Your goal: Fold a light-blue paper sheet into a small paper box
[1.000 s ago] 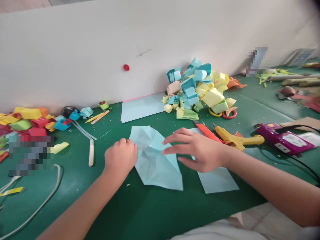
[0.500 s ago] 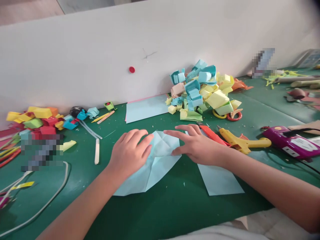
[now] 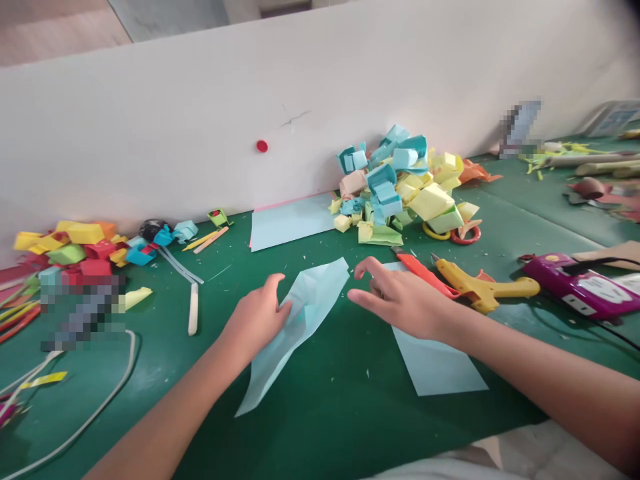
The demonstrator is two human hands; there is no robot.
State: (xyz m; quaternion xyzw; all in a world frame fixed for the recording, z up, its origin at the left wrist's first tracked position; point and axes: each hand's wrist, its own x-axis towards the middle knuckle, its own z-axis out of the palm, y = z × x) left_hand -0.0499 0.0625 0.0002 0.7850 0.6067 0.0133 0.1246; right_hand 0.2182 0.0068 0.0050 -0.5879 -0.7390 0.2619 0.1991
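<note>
A creased light blue sheet of paper [image 3: 305, 310] stands tilted above the green table, its right tip pointing away from me. My left hand [image 3: 260, 313] grips its left side, the thumb resting against the paper; the other fingers are partly hidden. Just right of the tip hovers my right hand [image 3: 387, 293], thumb and index finger apart with a small gap to the sheet. Under that hand and forearm lies a flat light blue sheet [image 3: 435, 370], partly covered. Beyond the right wrist are a red utility knife [image 3: 425, 273] and a yellow glue gun [image 3: 480, 283].
A pile of folded paper pieces [image 3: 395, 183] stands against the white board [image 3: 175, 120], beside stacked paper [image 3: 290, 223]. Colourful paper blocks [image 3: 83, 243], a white stick [image 3: 193, 310] and a white cable [image 3: 120, 377] lie left. A purple power strip [image 3: 580, 283] sits right.
The creased paper has turned from lying spread out to standing tilted, held by the left hand. My right hand has come off it and moved slightly right.
</note>
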